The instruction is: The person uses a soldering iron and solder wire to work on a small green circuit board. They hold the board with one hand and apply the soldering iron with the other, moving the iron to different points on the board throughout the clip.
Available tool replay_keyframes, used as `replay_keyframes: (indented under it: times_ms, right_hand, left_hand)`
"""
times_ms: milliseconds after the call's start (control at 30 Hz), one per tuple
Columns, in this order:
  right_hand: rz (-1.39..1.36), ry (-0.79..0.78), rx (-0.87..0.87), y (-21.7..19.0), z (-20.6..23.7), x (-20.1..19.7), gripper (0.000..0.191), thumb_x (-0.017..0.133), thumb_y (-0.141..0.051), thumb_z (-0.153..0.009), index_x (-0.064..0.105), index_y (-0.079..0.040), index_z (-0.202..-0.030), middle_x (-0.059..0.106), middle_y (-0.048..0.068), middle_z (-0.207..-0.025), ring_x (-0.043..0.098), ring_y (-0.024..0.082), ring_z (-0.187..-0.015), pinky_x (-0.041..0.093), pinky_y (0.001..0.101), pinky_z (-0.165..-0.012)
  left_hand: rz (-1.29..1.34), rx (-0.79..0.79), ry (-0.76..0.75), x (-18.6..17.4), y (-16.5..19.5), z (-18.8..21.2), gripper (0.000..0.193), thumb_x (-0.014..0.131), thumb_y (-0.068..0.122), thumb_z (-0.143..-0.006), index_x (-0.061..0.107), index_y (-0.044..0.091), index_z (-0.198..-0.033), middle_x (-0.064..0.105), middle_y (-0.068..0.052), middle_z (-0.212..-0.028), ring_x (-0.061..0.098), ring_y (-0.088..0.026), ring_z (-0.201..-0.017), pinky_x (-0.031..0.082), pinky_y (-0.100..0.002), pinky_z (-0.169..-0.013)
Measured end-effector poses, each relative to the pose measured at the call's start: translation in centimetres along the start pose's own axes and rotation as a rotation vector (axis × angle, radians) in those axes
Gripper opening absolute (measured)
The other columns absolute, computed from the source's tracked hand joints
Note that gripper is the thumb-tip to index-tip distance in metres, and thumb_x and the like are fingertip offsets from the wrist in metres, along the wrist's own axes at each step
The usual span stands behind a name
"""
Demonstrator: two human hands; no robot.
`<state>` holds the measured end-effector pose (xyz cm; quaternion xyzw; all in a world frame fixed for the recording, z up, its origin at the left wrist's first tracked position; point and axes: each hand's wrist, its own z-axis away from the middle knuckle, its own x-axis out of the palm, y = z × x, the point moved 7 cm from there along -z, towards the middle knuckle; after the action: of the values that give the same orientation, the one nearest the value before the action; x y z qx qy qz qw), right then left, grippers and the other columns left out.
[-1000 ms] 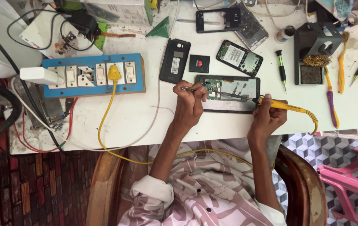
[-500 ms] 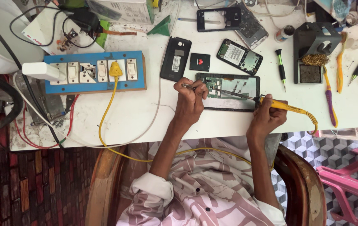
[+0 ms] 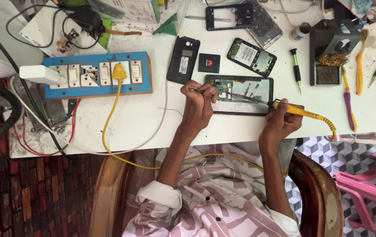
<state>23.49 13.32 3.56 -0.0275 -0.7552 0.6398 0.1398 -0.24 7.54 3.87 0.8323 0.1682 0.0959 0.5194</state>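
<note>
Gripping a yellow-handled soldering iron (image 3: pixel 300 110), the right hand (image 3: pixel 280 125) is angling its tip leftward onto the opened black phone (image 3: pixel 239 94); the left hand (image 3: pixel 199 107), nearer, is pinching metal tweezers (image 3: pixel 196 89) over the phone's left end.

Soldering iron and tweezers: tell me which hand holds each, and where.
The right hand grips the soldering iron by its yellow handle. The left hand pinches the tweezers in its fingers near their rear end, which sticks out.
</note>
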Motion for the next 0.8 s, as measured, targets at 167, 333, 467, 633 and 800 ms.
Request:
replay_keyframes:
  times_ms: [167,333,467,633,800]
  right_hand:
    - [-0.034,0.062,0.060,0.5,-0.3,-0.6,0.026,0.066,-0.019,-0.108,0.049,-0.008,-0.092,0.051,0.001,-0.063,0.049,0.008,-0.049,0.040,0.0252,-0.045]
    - [-0.015,0.015,0.033,0.4,-0.3,-0.3,0.028,0.064,-0.018,-0.112,0.050,-0.005,-0.092,0.050,0.002,-0.064,0.050,0.010,-0.050,0.043,0.0276,-0.047]
    - [-0.026,-0.032,0.030,0.4,-0.2,0.0,0.024,0.062,-0.017,-0.111,0.049,-0.005,-0.095,0.051,0.002,-0.065,0.049,0.009,-0.050,0.040,0.0252,-0.048]
    - [0.041,-0.073,-0.001,-0.1,0.6,0.1,0.021,0.058,-0.019,-0.114,0.048,-0.005,-0.101,0.051,0.002,-0.069,0.050,0.008,-0.055,0.042,0.0237,-0.053]
    - [0.130,-0.033,-0.018,0.1,1.2,-0.3,0.021,0.055,-0.021,-0.115,0.046,-0.006,-0.105,0.054,0.003,-0.068,0.052,0.008,-0.055,0.042,0.0227,-0.053]
  left_hand:
    - [-0.036,-0.005,0.006,-0.2,0.1,0.1,0.027,0.036,-0.003,-0.111,0.014,0.011,-0.116,0.050,-0.008,-0.074,0.046,-0.017,-0.065,0.045,-0.031,-0.070]
    - [-0.031,-0.014,-0.001,-0.2,-0.1,0.1,0.026,0.035,-0.003,-0.110,0.013,0.011,-0.116,0.050,-0.009,-0.076,0.048,-0.017,-0.066,0.046,-0.031,-0.071]
    - [-0.054,0.002,-0.007,-0.2,-0.1,0.1,0.027,0.037,-0.002,-0.111,0.013,0.011,-0.114,0.050,-0.008,-0.074,0.047,-0.017,-0.065,0.046,-0.031,-0.070]
    - [-0.052,0.013,-0.007,-0.1,0.0,0.1,0.028,0.037,-0.004,-0.111,0.013,0.011,-0.114,0.051,-0.009,-0.076,0.047,-0.018,-0.065,0.046,-0.032,-0.071]
    - [-0.044,0.016,0.000,0.0,0.0,0.1,0.030,0.038,-0.005,-0.110,0.013,0.012,-0.113,0.050,-0.009,-0.076,0.048,-0.018,-0.066,0.046,-0.032,-0.069]
